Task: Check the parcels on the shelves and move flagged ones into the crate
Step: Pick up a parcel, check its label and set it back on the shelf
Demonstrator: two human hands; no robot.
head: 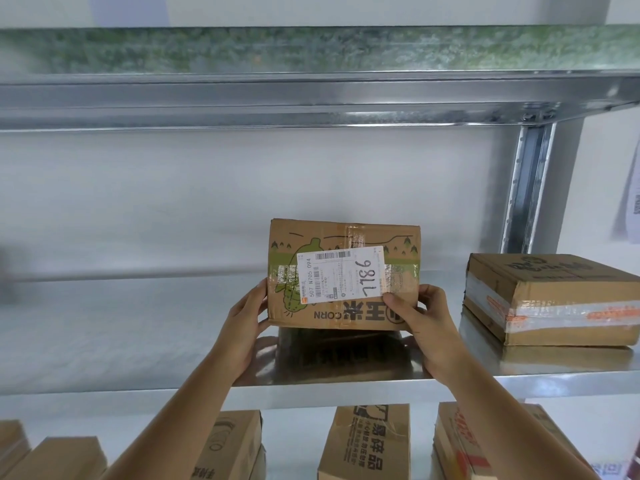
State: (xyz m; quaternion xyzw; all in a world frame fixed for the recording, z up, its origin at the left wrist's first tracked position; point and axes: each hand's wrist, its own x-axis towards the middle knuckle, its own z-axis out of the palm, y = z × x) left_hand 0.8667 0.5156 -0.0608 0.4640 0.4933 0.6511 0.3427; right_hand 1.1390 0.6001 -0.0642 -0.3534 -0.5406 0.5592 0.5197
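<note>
We've got the corn box [343,275] between both hands, tipped up w/ its labelled face toward us, lower edge just above or barely on the steel shelf [138,337]; can't tell which, though its reflection shows right below. Left hand [244,327] grips the box's left bottom corner, fingers wrapped round the side, thumb hidden behind the edge. Right hand [420,320] grips the right bottom corner, thumb pressed on the front face just below the label's corner, fingers curled behind the right side.

White shipping label [341,274] sits on the face between our hands, slightly above them, turned sideways; handwritten digits on its right part, barcode along the top, clear tape across it. Print on the box reads upside down, incl. "CORN" near our right thumb.

Right of the right hand, apart from it on the same shelf: a flat taped carton [554,299] w/ orange-printed tape round it. Above that, further right, a shelf upright [530,188] and a pale bag [635,202] at the frame edge, mostly cut off.

Below our forearms, on the lower shelf: a row of upright cartons, e.g. one w/ black print [367,445] under the right wrist, another [232,445] beneath the left forearm.
</note>
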